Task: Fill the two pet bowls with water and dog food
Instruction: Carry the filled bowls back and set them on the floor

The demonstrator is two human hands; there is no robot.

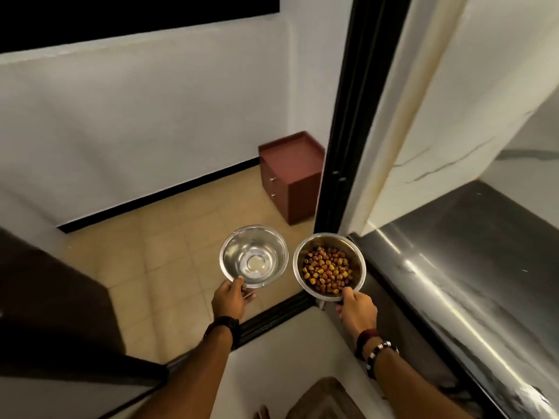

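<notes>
I hold two shiny steel pet bowls out in front of me, side by side above the floor. My left hand (230, 300) grips the near rim of the left bowl (254, 256), which holds clear water. My right hand (357, 309) grips the near rim of the right bowl (329, 267); brown and orange kibble (328, 270) covers its bottom. Both bowls are level and a small gap separates them.
A black door frame (348, 131) stands just ahead on the right, with a dark threshold strip (272, 319) below it. Beyond lies a beige tiled floor (169, 267) and a maroon drawer cabinet (292, 176) against the white wall. A dark glossy counter (469, 282) runs along my right.
</notes>
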